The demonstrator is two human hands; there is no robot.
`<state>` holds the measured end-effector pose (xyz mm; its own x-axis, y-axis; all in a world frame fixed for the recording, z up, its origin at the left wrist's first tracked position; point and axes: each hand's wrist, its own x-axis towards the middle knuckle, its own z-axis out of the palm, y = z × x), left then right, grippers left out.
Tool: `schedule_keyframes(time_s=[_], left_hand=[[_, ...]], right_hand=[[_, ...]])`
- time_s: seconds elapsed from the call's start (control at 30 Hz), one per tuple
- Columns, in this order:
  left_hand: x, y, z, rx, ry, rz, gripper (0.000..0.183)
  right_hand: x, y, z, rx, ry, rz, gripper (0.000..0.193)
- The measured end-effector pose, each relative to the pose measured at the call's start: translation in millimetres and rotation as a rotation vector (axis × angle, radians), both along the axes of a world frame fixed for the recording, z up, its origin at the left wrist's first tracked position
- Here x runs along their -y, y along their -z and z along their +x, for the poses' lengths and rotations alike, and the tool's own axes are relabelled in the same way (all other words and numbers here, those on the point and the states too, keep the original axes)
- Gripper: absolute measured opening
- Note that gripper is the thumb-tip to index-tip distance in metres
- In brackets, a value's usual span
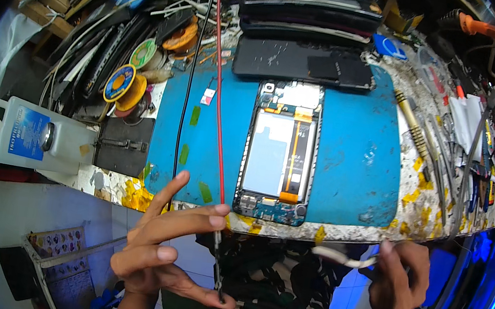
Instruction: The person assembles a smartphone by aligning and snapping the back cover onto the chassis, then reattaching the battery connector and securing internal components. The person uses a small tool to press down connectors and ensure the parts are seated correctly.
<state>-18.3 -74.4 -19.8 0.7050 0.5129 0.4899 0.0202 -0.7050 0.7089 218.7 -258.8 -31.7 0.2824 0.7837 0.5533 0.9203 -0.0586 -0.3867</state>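
Note:
My left hand (pixel 162 247) is low in front of the bench, closed around the end of a red lead (pixel 218 112). Its dark metal tip (pixel 219 264) runs between the fingertips and the thumb, while one finger points up. A black lead (pixel 189 83) hangs beside it and passes behind the fingers. My right hand (pixel 399 280), at the bench's front edge, is closed on a thin, pale, curved piece (pixel 343 258); blur hides its kind. Between the hands, an opened smartphone (pixel 269 209) lies on a blue mat (pixel 357 163), its battery and circuit boards exposed.
Behind the phone lies a black phone back panel (pixel 273 60), with a stack of phones (pixel 308 14) beyond. Solder spools (pixel 119 83) and a white plastic jug (pixel 66 141) stand left. A coiled cable (pixel 413 124) and tools crowd the right. Green tape strips (pixel 195 115) dot the mat.

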Motion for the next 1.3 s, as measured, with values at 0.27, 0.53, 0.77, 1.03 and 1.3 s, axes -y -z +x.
schedule_keyframes(time_s=[0.27,0.53,0.77,1.03,1.3], left_hand=[[-10.8,14.8,12.6,-0.066,0.173,-0.019,0.068],[-30.1,3.9,1.6,-0.366,0.350,-0.420,0.066],[-24.0,6.7,8.1,-0.314,0.329,-0.418,0.059],[-23.0,7.9,5.9,-0.288,0.316,-0.461,0.051],[-20.6,28.8,13.4,0.077,0.228,-0.128,0.075]], right_hand=[[-22.3,8.3,-36.9,0.213,-0.119,-0.073,0.030],[-16.5,-1.0,-45.1,0.168,0.103,0.026,0.032],[-16.2,7.8,-43.2,0.122,0.077,-0.023,0.030],[-16.1,11.7,-48.1,0.089,0.033,-0.013,0.027],[1.4,1.2,5.2,0.199,0.380,0.009,0.023]])
